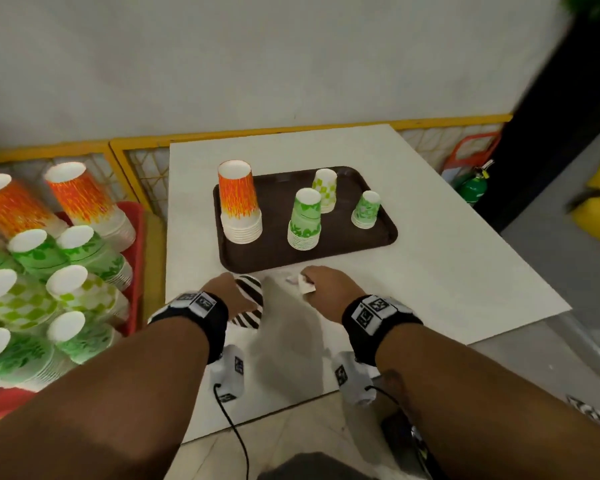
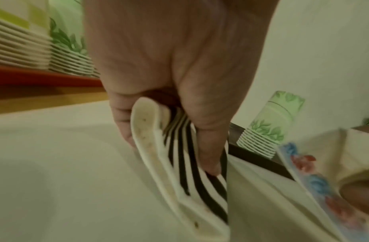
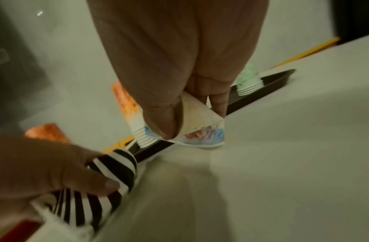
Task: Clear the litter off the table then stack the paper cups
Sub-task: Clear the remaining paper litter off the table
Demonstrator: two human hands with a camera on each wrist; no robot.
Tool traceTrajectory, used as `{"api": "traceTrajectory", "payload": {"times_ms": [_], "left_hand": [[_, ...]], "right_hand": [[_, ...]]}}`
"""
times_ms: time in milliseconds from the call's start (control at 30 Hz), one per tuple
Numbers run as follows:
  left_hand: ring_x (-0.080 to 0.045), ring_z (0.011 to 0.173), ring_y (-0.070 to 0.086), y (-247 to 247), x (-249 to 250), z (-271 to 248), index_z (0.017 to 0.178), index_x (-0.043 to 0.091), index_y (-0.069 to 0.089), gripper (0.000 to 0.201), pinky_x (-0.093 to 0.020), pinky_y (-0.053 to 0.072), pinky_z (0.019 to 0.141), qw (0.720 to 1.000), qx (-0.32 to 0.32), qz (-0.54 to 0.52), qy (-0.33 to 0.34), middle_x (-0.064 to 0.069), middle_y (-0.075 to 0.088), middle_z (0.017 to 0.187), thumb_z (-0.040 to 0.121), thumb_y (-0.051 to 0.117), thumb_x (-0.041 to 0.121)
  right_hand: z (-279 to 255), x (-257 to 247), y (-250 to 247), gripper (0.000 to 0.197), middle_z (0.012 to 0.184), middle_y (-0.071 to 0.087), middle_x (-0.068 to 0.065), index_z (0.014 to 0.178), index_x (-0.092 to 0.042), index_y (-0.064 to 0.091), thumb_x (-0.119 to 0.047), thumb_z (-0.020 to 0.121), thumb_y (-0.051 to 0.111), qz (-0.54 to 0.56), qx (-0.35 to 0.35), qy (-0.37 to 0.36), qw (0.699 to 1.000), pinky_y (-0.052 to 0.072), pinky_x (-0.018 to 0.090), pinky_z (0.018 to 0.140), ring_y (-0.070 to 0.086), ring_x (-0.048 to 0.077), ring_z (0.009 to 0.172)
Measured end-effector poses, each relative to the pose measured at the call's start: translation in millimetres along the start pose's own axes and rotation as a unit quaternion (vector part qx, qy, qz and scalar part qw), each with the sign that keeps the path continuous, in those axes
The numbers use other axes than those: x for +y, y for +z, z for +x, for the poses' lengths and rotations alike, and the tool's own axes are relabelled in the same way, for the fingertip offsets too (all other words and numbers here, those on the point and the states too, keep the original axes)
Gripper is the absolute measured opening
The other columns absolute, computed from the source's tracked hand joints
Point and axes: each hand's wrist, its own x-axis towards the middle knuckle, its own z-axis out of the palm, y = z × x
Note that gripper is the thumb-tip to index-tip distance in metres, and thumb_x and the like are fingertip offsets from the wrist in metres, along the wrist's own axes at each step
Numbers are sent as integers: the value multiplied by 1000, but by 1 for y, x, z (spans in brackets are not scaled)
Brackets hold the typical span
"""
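Note:
My left hand (image 1: 231,294) grips a squashed black-and-white striped paper cup (image 1: 250,303) (image 2: 192,172) (image 3: 109,176) just above the white table (image 1: 430,271), near the front of the brown tray (image 1: 381,233). My right hand (image 1: 321,284) pinches a crumpled floral paper cup (image 1: 305,285) (image 3: 200,129) (image 2: 316,176) between thumb and fingers, close to the tray's front rim. On the tray stand an orange flame-print cup stack (image 1: 239,202), a green leaf-print stack (image 1: 305,220), a yellow-green checked cup (image 1: 325,189) and a small green cup (image 1: 367,209), all upside down.
A red tray (image 1: 132,271) left of the table carries several more upside-down cup stacks (image 1: 49,265). A yellow wire fence (image 1: 136,157) runs behind the table. A green canister (image 1: 473,187) stands at the back right. A cable (image 1: 236,431) hangs below my left wrist.

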Motion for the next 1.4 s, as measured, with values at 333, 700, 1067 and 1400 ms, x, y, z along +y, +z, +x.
{"api": "traceTrajectory", "payload": {"times_ms": [333, 700, 1067, 1400], "left_hand": [[-28, 115, 59, 36, 232, -35, 125, 7, 56, 64, -33, 45, 90, 951, -54, 91, 291, -11, 62, 127, 82, 74, 51], [-24, 121, 59, 262, 448, -108, 145, 12, 46, 67, -31, 51, 96, 853, -257, 223, 396, -9, 56, 142, 89, 70, 39], [-29, 122, 59, 498, 468, -7, 135, 6, 55, 55, -32, 47, 97, 812, -253, 421, 316, -14, 61, 134, 93, 64, 40], [-29, 126, 55, 598, 439, 64, 141, 5, 49, 65, -34, 45, 101, 780, -251, 488, 300, -14, 55, 141, 95, 59, 49]], "right_hand": [[-140, 150, -62, 33, 90, 63, 4, 107, -10, 62, -41, 95, 56, 354, 283, 331, 828, 38, 27, 74, 57, 22, 83], [-316, 340, 23, 39, 125, 63, 18, 131, -4, 55, -18, 95, 52, 439, 249, 580, 639, 49, 35, 92, 61, 35, 116], [-298, 461, 173, 61, 128, 62, 17, 142, -3, 39, -21, 88, 62, 493, 44, 646, 582, 52, 35, 91, 61, 34, 115], [-273, 510, 296, 49, 139, 58, 12, 135, -5, 56, -36, 98, 57, 561, 6, 613, 556, 48, 31, 89, 57, 22, 105]]}}
